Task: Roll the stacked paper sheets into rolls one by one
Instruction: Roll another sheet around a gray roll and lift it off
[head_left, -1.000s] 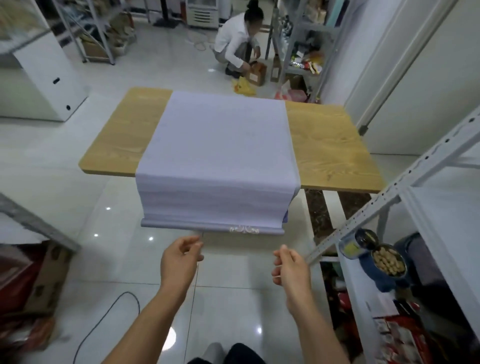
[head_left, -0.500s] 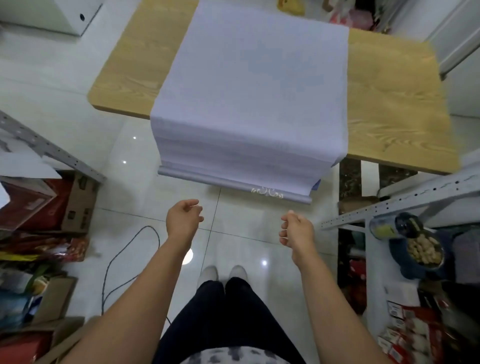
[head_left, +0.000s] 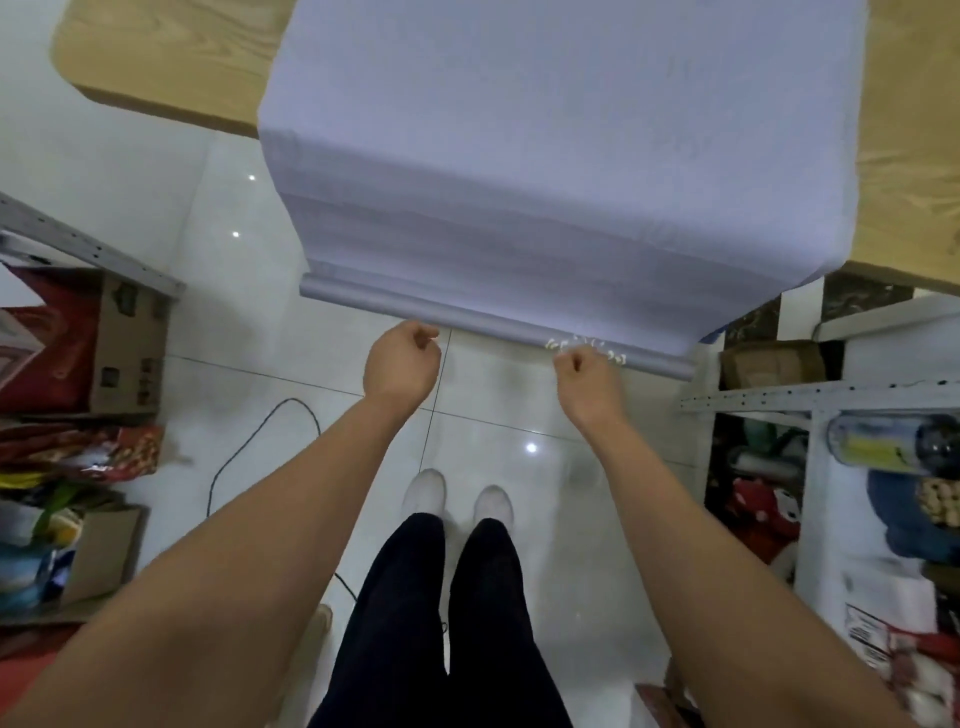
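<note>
While the left hand (head_left: 402, 358) and right hand (head_left: 584, 375) curl at the rolled edge (head_left: 467, 316), grip unclear, these paper sheets (head_left: 545, 130) look limp and want gentle pinching there.

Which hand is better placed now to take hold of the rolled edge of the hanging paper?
Right, by a little. The right hand has its curled fingers up against the rolled edge, beside the white ornament. The left hand sits just below the roll.
</note>
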